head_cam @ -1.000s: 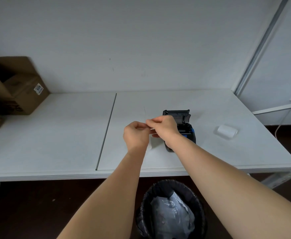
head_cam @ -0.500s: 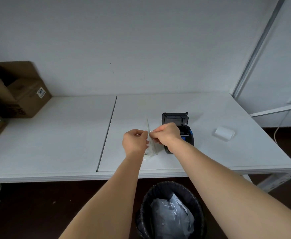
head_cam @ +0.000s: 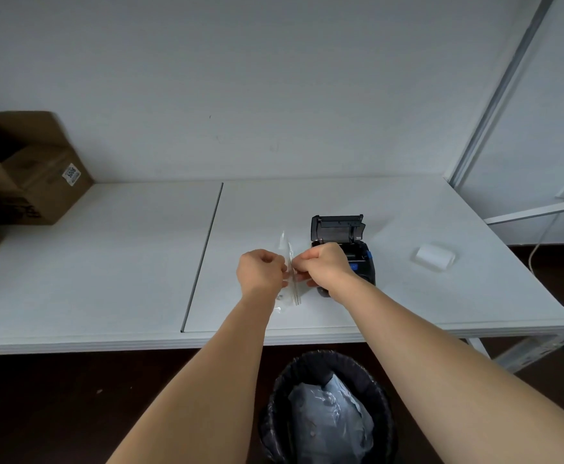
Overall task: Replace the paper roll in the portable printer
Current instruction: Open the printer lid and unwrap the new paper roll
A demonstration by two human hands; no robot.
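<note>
printer (head_cam: pixel 342 246) lid open, our left hand (head_cam: pixel 261 270) and right hand (head_cam: pixel 324 264) both pinching clear wrapper (head_cam: pixel 289 259); roll (head_cam: pixel 435 256) on tabletop (head_cam: pixel 106 262), not loaded yet

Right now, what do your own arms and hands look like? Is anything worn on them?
Both forearms are bare right up to the picture's edge: no sleeves in view. The left hand and right hand wear no gloves, and no watch, ring or bracelet shows.

Dim, cool, even light; no hard shadows on desk (head_cam: pixel 106 262). Wall above desk shades darker toward top corners. Floor below desk near black. Wide-angle bend at desk's far edges; forearms stretched. Slight softness overall, no glare.
</note>
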